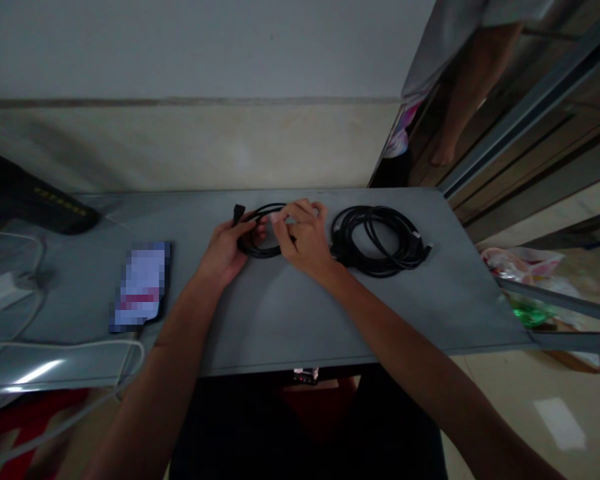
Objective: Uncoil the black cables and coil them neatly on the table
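Dim room, glare streaking the grey table (pixel 260 320) at its near-left edge, lines bowing and softening toward the corners.

Readable text: none legible anywhere on the table.

Black device (pixel 35 200) at 9 o'clock, far left edge of the grey table (pixel 280 313): a row of small yellowish marks along its front face, too small and dim to read. Flat dark item (pixel 141 287) at 8 o'clock: its face is pixelated (pale field, reddish band low down), nothing can be made out. Small coiled black cable (pixel 260 250) in the hands and larger coil (pixel 380 240) at 2 o'clock: no labels or print visible.
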A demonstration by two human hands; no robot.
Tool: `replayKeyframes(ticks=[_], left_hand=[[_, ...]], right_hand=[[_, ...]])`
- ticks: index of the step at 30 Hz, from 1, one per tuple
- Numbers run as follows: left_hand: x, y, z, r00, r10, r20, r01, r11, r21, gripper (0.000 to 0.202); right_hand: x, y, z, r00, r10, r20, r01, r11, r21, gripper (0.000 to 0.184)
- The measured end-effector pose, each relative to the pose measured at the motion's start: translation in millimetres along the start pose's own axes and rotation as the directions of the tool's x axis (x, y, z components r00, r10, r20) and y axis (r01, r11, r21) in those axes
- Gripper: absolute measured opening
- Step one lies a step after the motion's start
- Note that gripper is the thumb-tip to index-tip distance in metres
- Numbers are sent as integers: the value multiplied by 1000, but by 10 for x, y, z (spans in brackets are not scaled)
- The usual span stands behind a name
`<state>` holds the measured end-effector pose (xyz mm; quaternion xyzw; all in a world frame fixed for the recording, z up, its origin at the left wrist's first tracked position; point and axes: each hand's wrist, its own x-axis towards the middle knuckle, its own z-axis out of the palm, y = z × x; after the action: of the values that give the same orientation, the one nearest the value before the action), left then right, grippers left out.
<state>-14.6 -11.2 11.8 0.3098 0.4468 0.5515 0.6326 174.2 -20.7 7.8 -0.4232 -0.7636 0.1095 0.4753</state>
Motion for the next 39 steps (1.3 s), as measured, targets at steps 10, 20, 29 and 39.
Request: replayKeyframes(ticks=[10, 20, 29, 39], left_hand=[[-55, -61, 39, 993, 112, 23, -114, 983, 143, 29], [-7, -135, -26, 897, 435, -83, -355, 819, 450, 37], [22, -86, -137, 864, 503, -34, -361, 664, 655, 45], [57, -146, -192, 820, 565, 90, -470, 575, 669, 53]], right_hand=[[28, 514, 306, 935, 336, -112, -313, 932, 183, 32], [-9, 506, 331, 977, 184, 112, -201, 966, 164, 44], [-9, 497, 330, 977, 154, 145, -176, 972, 157, 46], [-13, 514, 340, 979, 151, 137, -171, 974, 149, 42]])
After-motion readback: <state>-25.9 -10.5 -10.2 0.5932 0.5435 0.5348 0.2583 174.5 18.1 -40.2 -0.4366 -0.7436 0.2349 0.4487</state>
